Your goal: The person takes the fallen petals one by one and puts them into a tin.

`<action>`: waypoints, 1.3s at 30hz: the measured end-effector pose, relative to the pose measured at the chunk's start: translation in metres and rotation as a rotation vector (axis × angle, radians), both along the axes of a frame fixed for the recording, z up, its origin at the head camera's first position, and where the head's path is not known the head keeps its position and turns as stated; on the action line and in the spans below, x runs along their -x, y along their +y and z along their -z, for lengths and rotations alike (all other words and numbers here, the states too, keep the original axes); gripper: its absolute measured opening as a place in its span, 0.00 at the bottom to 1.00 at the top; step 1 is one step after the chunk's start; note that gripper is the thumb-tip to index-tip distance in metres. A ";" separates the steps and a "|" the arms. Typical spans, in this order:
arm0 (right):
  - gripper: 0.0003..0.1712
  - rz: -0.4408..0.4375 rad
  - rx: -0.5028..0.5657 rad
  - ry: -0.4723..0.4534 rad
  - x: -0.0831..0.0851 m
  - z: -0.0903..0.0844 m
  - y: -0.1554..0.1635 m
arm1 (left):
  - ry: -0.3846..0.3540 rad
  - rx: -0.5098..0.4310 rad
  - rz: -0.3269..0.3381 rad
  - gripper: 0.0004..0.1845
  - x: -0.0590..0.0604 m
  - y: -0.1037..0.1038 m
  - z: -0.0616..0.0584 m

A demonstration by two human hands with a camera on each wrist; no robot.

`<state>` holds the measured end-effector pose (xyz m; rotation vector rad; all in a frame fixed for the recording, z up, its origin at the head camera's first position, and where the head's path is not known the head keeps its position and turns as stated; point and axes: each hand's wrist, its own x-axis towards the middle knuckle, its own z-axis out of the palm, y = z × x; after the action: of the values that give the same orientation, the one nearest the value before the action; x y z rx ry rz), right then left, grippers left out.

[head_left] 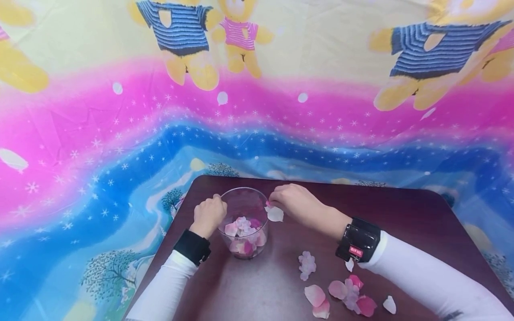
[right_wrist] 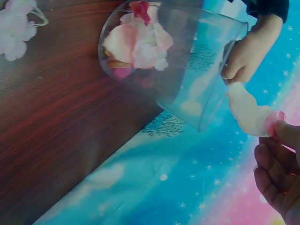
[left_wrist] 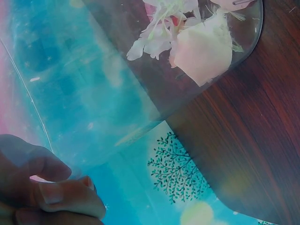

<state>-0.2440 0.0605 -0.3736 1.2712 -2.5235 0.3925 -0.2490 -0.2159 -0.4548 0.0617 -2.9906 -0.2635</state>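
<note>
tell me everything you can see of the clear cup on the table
The clear round plastic cup stands upright near the back left of the dark brown wooden table. Its wall is see-through, its mouth open. Pink and white fabric petals fill its lower part. The left hand holds its rim; the right hand pinches a white petal just outside the rim.

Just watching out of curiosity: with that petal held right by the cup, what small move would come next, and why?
Probably the right hand shifts slightly left over the clear cup and lets go of the pale petal. The petal hangs beside the rim, not above the opening, the left hand grips the cup's other side, and petals already lie inside, with more loose petals on the table.
</note>
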 end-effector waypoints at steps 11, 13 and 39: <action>0.05 -0.027 0.084 0.007 0.014 0.004 -0.031 | -0.005 -0.004 -0.003 0.17 0.000 0.001 -0.001; 0.05 -0.029 0.063 -0.007 0.016 0.006 -0.037 | -0.004 -0.006 -0.002 0.17 0.000 0.001 -0.001; 0.51 0.084 -0.337 -0.266 0.001 0.017 -0.046 | 0.017 0.016 -0.005 0.17 0.000 0.002 0.001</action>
<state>-0.2447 0.0147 -0.3908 1.2918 -2.9553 0.1261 -0.2487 -0.2134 -0.4558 0.0648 -2.9746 -0.2381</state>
